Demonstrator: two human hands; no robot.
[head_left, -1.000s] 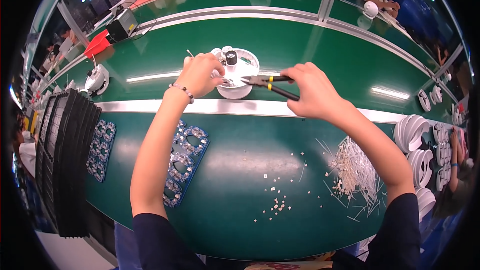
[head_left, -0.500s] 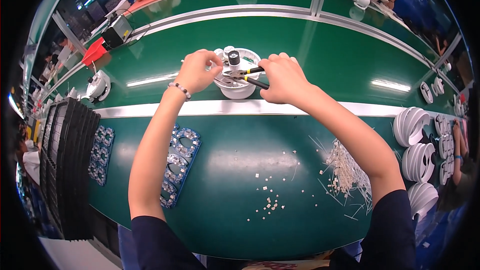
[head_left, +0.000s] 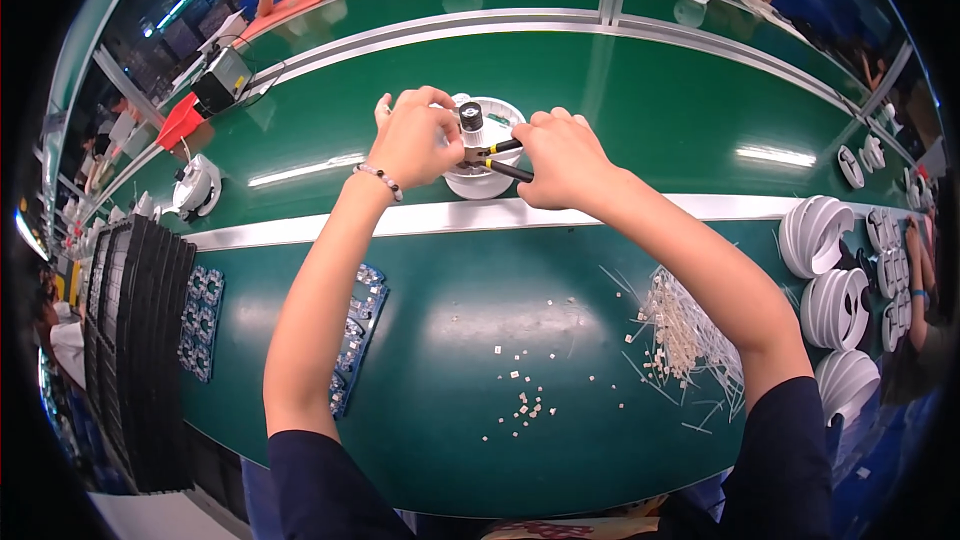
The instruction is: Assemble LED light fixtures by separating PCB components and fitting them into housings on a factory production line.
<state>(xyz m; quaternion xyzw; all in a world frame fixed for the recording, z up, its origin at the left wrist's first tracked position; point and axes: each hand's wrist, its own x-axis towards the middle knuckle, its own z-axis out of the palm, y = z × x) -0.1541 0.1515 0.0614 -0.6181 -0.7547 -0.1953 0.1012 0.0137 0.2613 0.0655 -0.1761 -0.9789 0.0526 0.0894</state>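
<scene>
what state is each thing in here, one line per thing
White housing: open, insides showing
Pliers: held, handles spread, tips partly hidden
Right hand: closed around the pliers' handles
Left hand: fingers curled; grip unclear
Black trays: stacked
Blue circuit boards: laid out, some partly hidden
Thin white strips: loosely heaped
Small pale bits: scattered

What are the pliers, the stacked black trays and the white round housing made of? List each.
Pliers: dull greyish head, probably metal; black-and-yellow handles suggest plastic or rubber sleeves.
Stacked black trays: likely matte moulded plastic, given uniform colour and ribbed edges.
White round housing: likely plastic, smooth with slight sheen, given its even, curved wall.
</scene>
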